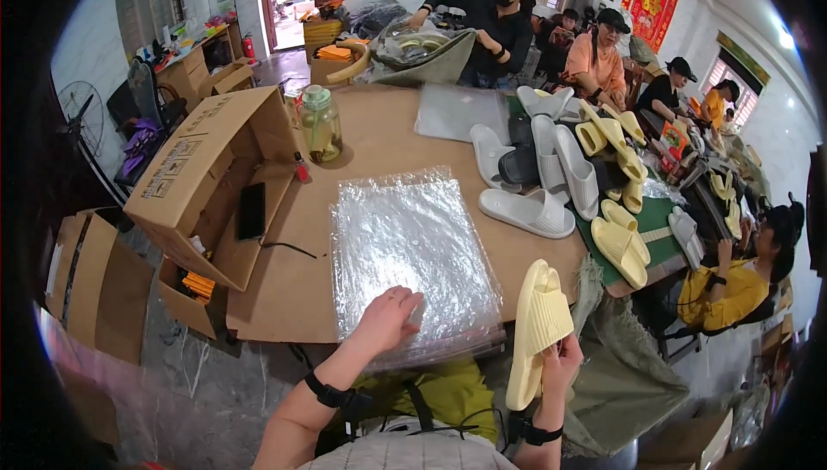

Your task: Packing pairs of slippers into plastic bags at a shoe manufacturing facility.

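Observation:
My right hand (562, 368) grips a pale yellow slide slipper (544, 319) by its lower part, holding it upright off the table's front edge. Whether a second slipper is pressed against it I cannot tell. On a stack of clear plastic bags (405, 237) rests my left hand (389, 319), its fingers spread over the near part of the shiny film and nothing held in them. To the right of the bags lie several grey slippers (530, 211) and more yellow slippers (620, 246), loosely heaped.
An open cardboard box (202, 160) on its side holds a black phone (251, 211). Behind stands a glass jar (321, 130) with a green lid. Another clear sheet (461, 112) lies farther back. Several co-workers sit or stand around; one in black (491, 26) handles a sack (422, 61).

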`<action>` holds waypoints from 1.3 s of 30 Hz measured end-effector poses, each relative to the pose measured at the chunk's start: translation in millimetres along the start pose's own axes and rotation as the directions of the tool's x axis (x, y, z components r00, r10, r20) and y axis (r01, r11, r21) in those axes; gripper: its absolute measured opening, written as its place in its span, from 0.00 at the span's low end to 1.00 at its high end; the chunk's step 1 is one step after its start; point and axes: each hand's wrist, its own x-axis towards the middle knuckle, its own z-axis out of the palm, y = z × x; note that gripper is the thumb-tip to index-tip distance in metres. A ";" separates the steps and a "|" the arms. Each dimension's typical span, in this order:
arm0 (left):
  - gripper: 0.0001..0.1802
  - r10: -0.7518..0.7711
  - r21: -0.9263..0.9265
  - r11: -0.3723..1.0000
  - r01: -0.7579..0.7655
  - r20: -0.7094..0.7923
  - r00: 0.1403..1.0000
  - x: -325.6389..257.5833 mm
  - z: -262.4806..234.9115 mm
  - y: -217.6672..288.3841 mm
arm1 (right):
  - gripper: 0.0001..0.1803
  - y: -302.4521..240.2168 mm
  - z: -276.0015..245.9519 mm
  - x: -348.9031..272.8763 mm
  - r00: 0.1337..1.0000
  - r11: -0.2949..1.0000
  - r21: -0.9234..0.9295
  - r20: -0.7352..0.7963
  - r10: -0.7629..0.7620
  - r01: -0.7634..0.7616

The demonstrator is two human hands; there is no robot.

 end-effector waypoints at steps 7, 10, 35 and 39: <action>0.21 -0.033 -0.177 0.984 0.013 -0.114 0.993 2.2 -0.8 -1.9 | 0.18 -4.2 -3.8 -0.9 0.992 0.973 -0.196 0.061 -0.111 0.121; 0.17 -0.058 -0.252 0.968 0.008 -0.190 0.980 4.6 3.1 -4.4 | 0.21 -16.8 3.1 -1.6 0.964 0.935 -0.243 0.131 -0.233 0.259; 0.15 -0.437 -0.616 0.731 0.293 -0.093 0.895 13.1 8.6 -6.7 | 0.11 -30.8 21.3 -24.1 0.888 0.672 -0.638 0.456 -0.064 0.376; 0.15 -0.418 -0.630 0.731 0.263 -0.109 0.902 12.7 11.6 -7.6 | 0.14 -39.7 33.7 -24.0 0.798 0.665 -0.566 0.598 -0.075 0.488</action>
